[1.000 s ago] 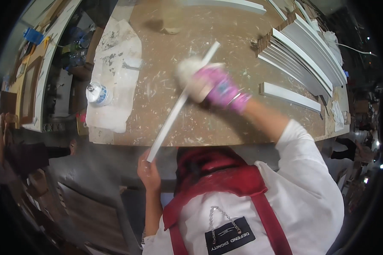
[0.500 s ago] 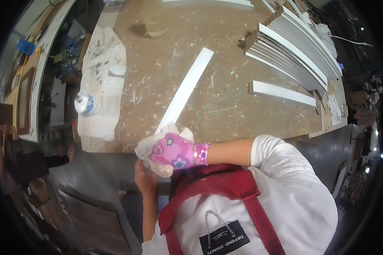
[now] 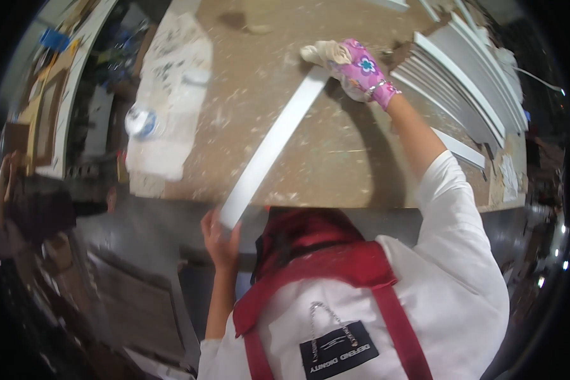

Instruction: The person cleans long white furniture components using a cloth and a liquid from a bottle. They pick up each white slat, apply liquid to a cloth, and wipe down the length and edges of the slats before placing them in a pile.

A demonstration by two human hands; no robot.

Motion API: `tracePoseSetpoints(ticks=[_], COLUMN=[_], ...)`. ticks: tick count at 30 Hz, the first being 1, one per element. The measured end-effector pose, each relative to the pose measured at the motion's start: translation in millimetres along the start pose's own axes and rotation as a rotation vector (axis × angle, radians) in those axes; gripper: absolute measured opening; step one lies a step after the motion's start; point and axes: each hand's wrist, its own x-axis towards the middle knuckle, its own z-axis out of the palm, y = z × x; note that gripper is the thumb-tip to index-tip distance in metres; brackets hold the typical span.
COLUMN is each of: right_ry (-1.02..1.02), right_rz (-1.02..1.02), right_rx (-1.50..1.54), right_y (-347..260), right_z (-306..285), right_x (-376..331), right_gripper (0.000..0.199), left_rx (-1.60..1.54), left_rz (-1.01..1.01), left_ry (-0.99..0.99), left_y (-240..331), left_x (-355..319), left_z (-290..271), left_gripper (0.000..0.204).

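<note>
A long white strip (image 3: 271, 151) lies slanted across the brown worktable, its near end jutting past the front edge. My bare left hand (image 3: 221, 244) grips that near end between thumb and fingers. At the strip's far end is my right hand (image 3: 360, 69), in a pink flowered glove. It is closed around a bunched cream cloth (image 3: 326, 54), which sits against or just beyond the strip's tip; exact contact is hard to see.
Stacked white strips (image 3: 453, 82) stand at the table's right, with a single strip (image 3: 459, 149) nearer me. On the left, a stained white cloth (image 3: 171, 95) carries a plastic bottle (image 3: 140, 121). Another person's arm (image 3: 95, 206) shows beyond the table's left side.
My right hand has moved with the cloth from the strip's near end to its far end, stretching the arm out. My left hand stays at the near end.
</note>
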Motion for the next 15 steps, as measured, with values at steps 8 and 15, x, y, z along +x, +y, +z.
tracePoseSetpoints(ticks=[8,15], right_ry=[-0.158,-0.672], right_rz=[-0.476,-0.115], right_rx=[0.158,0.268], right_y=[-197.8,-166.8], right_z=[128.7,95.4], right_x=[-119.2,-80.8], right_gripper=[0.025,0.023], left_rx=[-0.180,-0.359], left_rz=[-0.217,-0.287], left_ry=[0.052,0.068], left_y=[17.1,18.0], left_x=[4.2,1.7], left_z=[3.9,4.9], left_gripper=[0.073,0.087])
